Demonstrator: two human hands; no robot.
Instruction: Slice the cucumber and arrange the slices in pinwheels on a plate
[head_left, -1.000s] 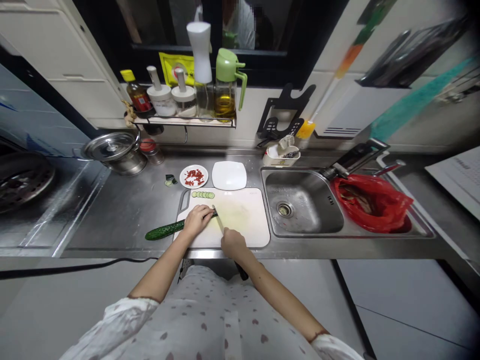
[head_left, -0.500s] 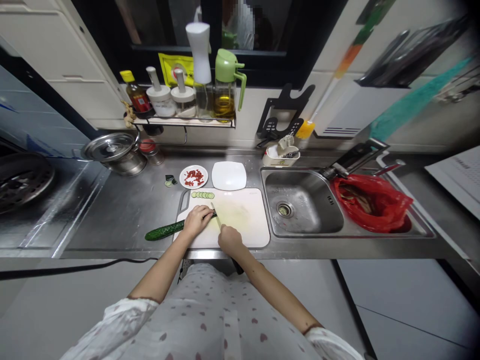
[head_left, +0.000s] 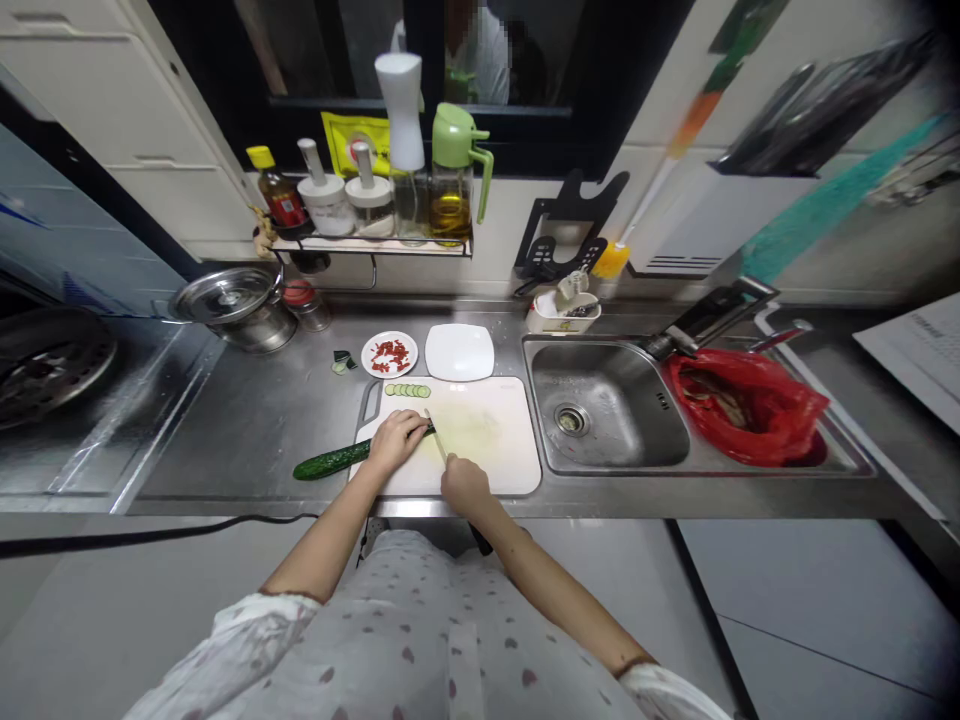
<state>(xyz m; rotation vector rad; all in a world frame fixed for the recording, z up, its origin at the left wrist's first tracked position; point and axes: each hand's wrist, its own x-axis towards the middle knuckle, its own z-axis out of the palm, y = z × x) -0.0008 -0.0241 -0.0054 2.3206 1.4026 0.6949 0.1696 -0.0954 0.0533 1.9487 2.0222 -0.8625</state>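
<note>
My left hand (head_left: 395, 440) is curled down over a green cucumber (head_left: 330, 462) that lies across the left edge of the white cutting board (head_left: 491, 440). My right hand (head_left: 465, 485) grips the handle of a knife (head_left: 437, 438). The blade meets the cucumber's cut end right beside my left fingertips. A short row of cucumber slices (head_left: 407, 390) rests along the board's far edge.
Beyond the board stand a small plate of chopped red chili (head_left: 389, 353) and a bare white square plate (head_left: 459, 351). A steel sink (head_left: 607, 420) with a red bag (head_left: 742, 400) lies to the right. A pot with lid (head_left: 232, 305) sits far left, below a shelf of condiment bottles (head_left: 375, 190).
The knife hand shifts slightly back and forth at the cucumber's end. My left hand stays on the cucumber. The view has drifted a little.
</note>
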